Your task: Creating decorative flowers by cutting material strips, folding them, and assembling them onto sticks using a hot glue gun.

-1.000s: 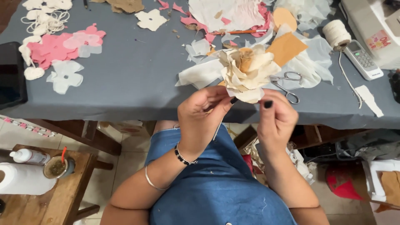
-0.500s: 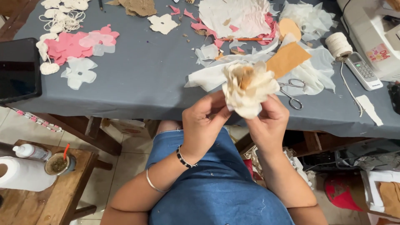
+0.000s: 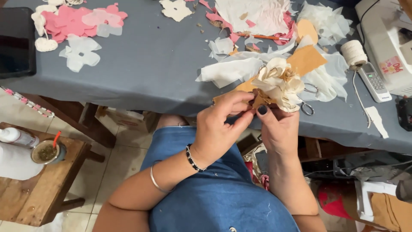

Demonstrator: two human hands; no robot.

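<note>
Flower: a cream fabric flower (image 3: 280, 82) of layered ruffled petals, held just above the near edge of the table, over the person's lap; tan scraps show at its underside.
Handling: judged very light, soft and easily crushed; the petals would crease under a firm squeeze, so the base beneath the petals looks the sound place to take hold.
Left hand: the left hand (image 3: 221, 129) has thumb and fingers pressed together, pinching the tan base of the flower from below and from the left.
Right hand: the right hand (image 3: 279, 129) is closed under the flower, its dark-nailed thumb set against the base; both hands meet at the same spot.
Near objects: a pair of scissors (image 3: 307, 103) lies just beside the flower, partly hidden by it; tan paper (image 3: 305, 60) and white tissue scraps (image 3: 229, 68) lie behind it.
Further objects: a spool of cream twine (image 3: 353, 52) stands near a white handset (image 3: 373, 81); pink and white flower cut-outs (image 3: 73, 25) lie well apart, at the far left.
Surface: a table under a grey cloth (image 3: 146, 64), flat, matte and littered with trimmings.
Room: tiled floor; a low wooden stool (image 3: 38, 189) at the left bears a cup with a straw (image 3: 48, 151); a sewing machine (image 3: 386, 43) sits at the right edge.
</note>
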